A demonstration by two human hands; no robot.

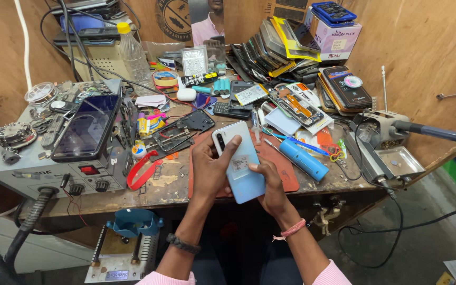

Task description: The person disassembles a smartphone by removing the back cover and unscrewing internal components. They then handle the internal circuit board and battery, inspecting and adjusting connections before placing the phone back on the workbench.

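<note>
A pale blue phone [239,161] is gripped back-up between both hands, above a red mat [286,169]. Its upper half is clasped by the left hand [210,169], its lower edge by the right hand [271,184]. Its long axis is slanted away and leftward.

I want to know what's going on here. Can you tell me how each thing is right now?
White phone: back side up, held in both hands.
Left hand: gripping the phone's left edge.
Right hand: gripping its lower right edge.
Plastic bottle: upright, yellow cap on.
Dark phone: lying on the grey machine, screen dark.
Blue tube: lying flat.
</note>
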